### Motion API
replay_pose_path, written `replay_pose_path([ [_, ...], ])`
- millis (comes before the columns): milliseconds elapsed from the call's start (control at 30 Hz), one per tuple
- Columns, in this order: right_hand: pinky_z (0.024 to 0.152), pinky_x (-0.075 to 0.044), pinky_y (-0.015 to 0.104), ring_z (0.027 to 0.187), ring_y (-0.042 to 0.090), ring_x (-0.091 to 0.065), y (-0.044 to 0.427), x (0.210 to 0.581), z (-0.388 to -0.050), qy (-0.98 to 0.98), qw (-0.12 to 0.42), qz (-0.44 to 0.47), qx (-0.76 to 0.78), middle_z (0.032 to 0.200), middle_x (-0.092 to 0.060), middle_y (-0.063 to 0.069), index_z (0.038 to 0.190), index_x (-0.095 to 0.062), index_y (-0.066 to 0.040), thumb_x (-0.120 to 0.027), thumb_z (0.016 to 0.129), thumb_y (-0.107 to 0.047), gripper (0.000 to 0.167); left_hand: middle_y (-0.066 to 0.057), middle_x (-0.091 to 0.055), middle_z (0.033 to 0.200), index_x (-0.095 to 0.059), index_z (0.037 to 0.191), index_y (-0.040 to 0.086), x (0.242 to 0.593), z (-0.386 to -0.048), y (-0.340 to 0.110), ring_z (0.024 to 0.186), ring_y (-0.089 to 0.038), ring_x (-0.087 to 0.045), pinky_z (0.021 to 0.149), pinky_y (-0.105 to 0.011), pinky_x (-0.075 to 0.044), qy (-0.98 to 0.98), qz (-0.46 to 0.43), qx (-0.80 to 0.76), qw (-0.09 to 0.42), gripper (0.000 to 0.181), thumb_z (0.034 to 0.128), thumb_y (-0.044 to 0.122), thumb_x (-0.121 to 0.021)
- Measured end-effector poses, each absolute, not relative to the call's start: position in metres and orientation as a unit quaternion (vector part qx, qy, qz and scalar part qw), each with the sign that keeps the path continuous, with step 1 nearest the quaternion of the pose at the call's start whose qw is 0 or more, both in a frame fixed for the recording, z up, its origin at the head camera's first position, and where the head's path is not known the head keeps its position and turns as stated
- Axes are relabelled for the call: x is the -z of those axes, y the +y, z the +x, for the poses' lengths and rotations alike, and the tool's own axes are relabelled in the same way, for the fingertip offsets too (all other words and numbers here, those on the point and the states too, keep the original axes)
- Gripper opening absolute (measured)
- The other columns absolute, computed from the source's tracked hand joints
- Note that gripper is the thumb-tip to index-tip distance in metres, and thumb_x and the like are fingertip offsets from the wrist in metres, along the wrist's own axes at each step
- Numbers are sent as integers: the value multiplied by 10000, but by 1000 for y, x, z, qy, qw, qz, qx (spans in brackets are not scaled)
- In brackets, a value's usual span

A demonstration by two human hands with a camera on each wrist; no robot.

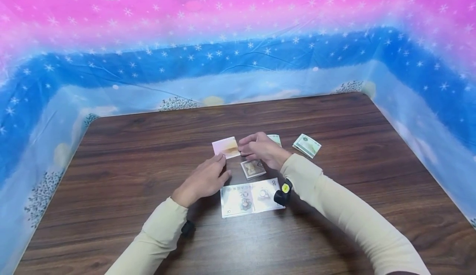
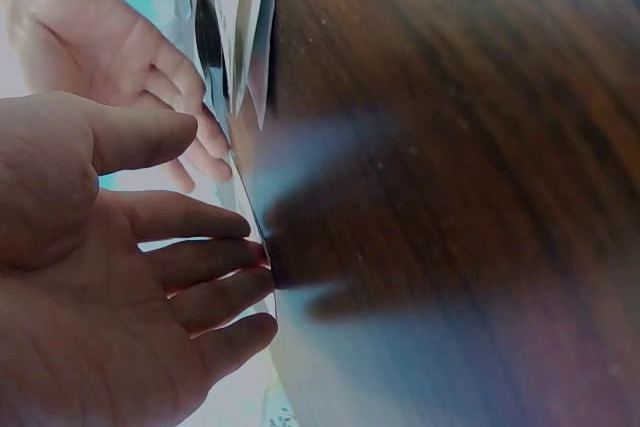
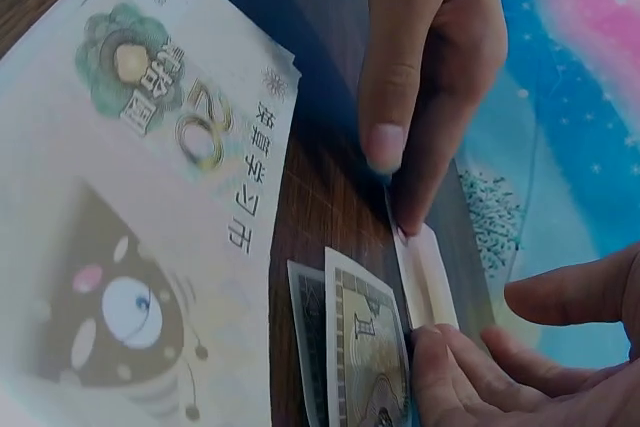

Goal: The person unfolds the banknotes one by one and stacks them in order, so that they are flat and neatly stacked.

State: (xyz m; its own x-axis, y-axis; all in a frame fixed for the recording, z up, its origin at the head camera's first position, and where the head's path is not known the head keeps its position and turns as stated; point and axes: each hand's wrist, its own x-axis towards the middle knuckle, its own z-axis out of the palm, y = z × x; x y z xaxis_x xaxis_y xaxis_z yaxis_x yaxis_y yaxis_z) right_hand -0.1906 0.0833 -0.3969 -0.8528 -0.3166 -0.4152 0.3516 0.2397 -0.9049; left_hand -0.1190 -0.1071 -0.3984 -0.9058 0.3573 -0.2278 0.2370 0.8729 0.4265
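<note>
A small pink and yellow paper note (image 1: 224, 145) lies on the table between the two hands. My left hand (image 1: 206, 176) rests its fingertips on the near left edge of this note, fingers mostly straight. From the other side my right hand (image 1: 265, 150) touches its right edge with relaxed, extended fingers, also seen in the right wrist view as a hand (image 3: 545, 357) with the thumb apart. Just below the right hand is a folded brown note (image 1: 253, 169), standing slightly ajar. Nearer to me, a stack of large 20 notes (image 3: 130, 197) lies flat, partly under the right wrist.
A folded green note (image 1: 306, 145) lies to the right of the right hand. Another green note (image 1: 275, 139) is partly hidden behind that hand. The brown wooden table (image 1: 148, 143) has a patterned cloth (image 1: 223, 66) hanging round its far and side edges.
</note>
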Motion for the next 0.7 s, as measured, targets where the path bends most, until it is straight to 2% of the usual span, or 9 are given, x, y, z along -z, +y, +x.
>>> replay_pose_path([
  [300, 1010, -546, 379, 1224, 357, -609, 81, 397, -195, 700, 261, 47, 663, 1302, -622, 269, 1333, -533, 115, -541, 955, 73, 380, -260, -299, 1596, -372, 1496, -103, 399, -119, -105, 1485, -382, -284, 1225, -519, -249, 954, 162, -208, 143, 585, 1064, 266, -511],
  [400, 974, -568, 379, 1157, 350, -650, 80, 399, -195, 680, 249, 63, 687, 1270, -629, 288, 1313, -536, 128, -577, 948, 81, 371, -244, -315, 1595, -392, 1495, -86, 400, -118, -104, 1477, -385, -300, 1218, -530, -262, 952, 164, -221, 136, 571, 1062, 263, -517],
  [500, 910, -598, 372, 1025, 312, -701, 79, 401, -195, 677, 231, 72, 695, 1204, -648, 284, 1273, -558, 129, -649, 925, 67, 364, -218, -347, 1587, -420, 1492, -60, 401, -118, -103, 1464, -384, -327, 1205, -548, -282, 947, 171, -241, 126, 553, 1056, 260, -534],
  [600, 845, -619, 350, 916, 282, -723, 77, 403, -193, 694, 212, 72, 684, 1148, -647, 263, 1223, -582, 127, -694, 898, 62, 350, -197, -401, 1563, -463, 1477, -38, 401, -118, -101, 1438, -368, -380, 1181, -557, -324, 942, 180, -262, 109, 522, 1048, 244, -557],
  [700, 803, -628, 323, 881, 284, -727, 76, 403, -193, 713, 196, 71, 669, 1122, -630, 249, 1185, -597, 121, -697, 874, 81, 329, -178, -531, 1468, -537, 1432, -13, 399, -117, -102, 1309, -327, -535, 1083, -543, -445, 939, 181, -281, 78, 458, 1033, 207, -584],
])
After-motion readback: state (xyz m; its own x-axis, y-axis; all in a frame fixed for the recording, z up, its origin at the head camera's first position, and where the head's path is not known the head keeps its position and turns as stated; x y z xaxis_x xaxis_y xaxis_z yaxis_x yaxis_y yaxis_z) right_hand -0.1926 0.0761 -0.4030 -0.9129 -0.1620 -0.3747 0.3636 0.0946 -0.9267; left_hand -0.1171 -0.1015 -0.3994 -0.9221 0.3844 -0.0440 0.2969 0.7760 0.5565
